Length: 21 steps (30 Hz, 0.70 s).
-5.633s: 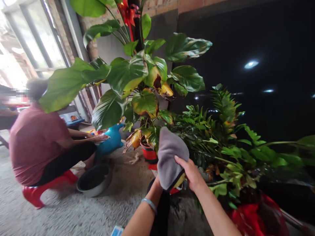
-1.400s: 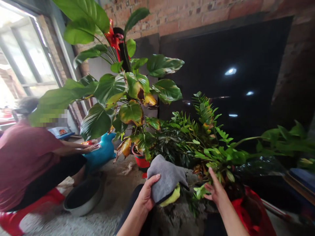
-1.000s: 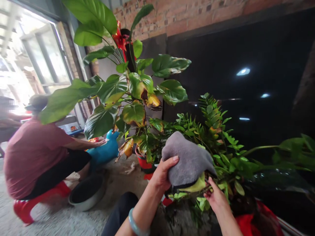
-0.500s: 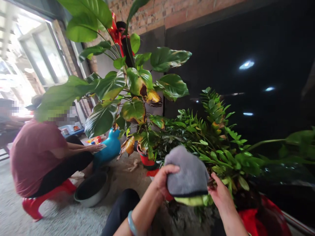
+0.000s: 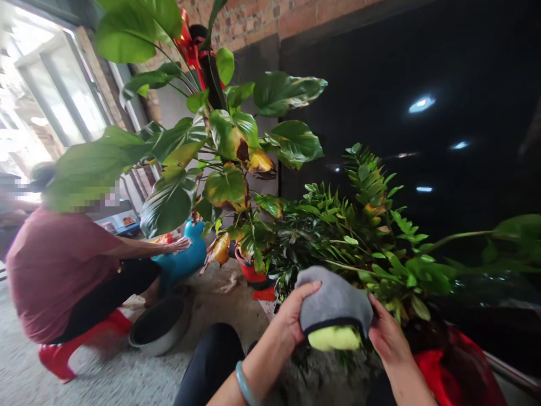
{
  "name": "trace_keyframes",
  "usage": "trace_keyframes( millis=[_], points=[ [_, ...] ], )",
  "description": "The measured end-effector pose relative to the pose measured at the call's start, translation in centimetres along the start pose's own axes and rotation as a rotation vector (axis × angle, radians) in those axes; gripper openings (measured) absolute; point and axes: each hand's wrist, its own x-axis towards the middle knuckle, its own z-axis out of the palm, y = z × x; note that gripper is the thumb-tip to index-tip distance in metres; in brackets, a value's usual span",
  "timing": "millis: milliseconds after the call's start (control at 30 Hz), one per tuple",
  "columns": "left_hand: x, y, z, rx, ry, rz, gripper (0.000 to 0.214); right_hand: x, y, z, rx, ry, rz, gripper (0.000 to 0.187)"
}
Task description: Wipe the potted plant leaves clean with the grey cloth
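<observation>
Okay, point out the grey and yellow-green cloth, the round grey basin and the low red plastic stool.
Grey and yellow-green cloth [image 5: 333,304]: head view, middle of its grey side.
Round grey basin [image 5: 167,339]: head view, front outer wall.
Red plastic stool [image 5: 87,339]: head view, side of seat.

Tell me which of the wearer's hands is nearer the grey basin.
Left. The left hand grips the left edge of the cloth, to the right of the grey basin; the right hand is farther right, at the cloth's other edge.

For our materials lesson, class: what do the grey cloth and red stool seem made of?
Grey cloth: soft, matt fabric, perhaps microfibre; its surface looks fuzzy.
Red stool: probably moulded plastic, slightly glossy; its colour is even and its leg rounded.
</observation>
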Motion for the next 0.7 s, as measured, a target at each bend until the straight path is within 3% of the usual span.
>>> trace_keyframes(
  millis=[133,200,267,367,433,500,567,633,700],
  points=[
    [-1.7,5.7,4.2,-0.157,-0.114,0.277,0.026,-0.4,-0.5,0.5,0.034,0.093,0.031,0.033],
    [-1.3,6.9,5.6,-0.185,-0.112,0.403,0.027,-0.5,-0.6,0.9,0.048,0.094,0.042,0.035],
    [-0.2,5.8,5.4,-0.153,-0.034,0.372,0.027,-0.6,-0.7,1.2,0.055,0.086,0.051,0.036],
    [1.3,1.2,2.5,-0.035,0.169,0.074,0.023,-0.8,-0.8,1.2,0.054,0.063,0.063,0.034],
    [1.2,-1.4,0.3,0.015,0.171,-0.110,0.023,-1.1,-0.9,1.1,0.050,0.054,0.077,0.031],
    [0.1,-2.2,-0.6,0.007,0.163,-0.142,0.024,-1.4,-1.1,0.9,0.052,0.061,0.093,0.030],
    [-1.3,-0.6,0.2,-0.007,0.129,-0.077,0.026,-1.7,-1.4,1.0,0.056,0.086,0.106,0.029],
    [-2.3,2.4,2.3,-0.002,0.065,0.070,0.026,-2.0,-1.7,1.2,0.059,0.112,0.113,0.029],
    [-2.4,5.4,4.6,0.025,-0.003,0.327,0.027,-2.2,-1.8,1.5,0.057,0.132,0.118,0.029]
  ],
)
